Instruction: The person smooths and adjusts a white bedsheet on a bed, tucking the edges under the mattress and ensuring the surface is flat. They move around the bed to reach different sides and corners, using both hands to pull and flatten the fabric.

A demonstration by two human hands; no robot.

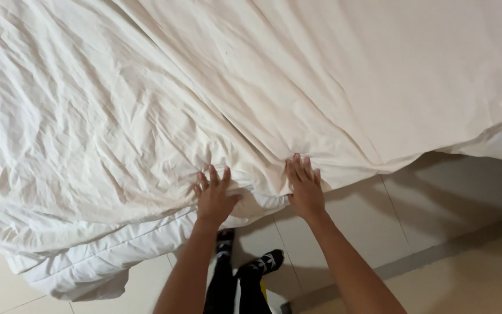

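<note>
A bed on pale floor tiles carries a creased cream sheet overhanging its near edge.

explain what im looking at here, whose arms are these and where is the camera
This is one picture from a camera worn on a person's head, looking down, so the two bare arms coming up from the bottom are that person's own. The left hand and the right hand both press flat, fingers spread, on the edge of a wrinkled cream sheet that covers a bed. Neither hand closes around anything. Under the sheet's edge a white quilted duvet hangs down toward the pale tiled floor. Between the arms you see the person's feet in black patterned socks.
</note>
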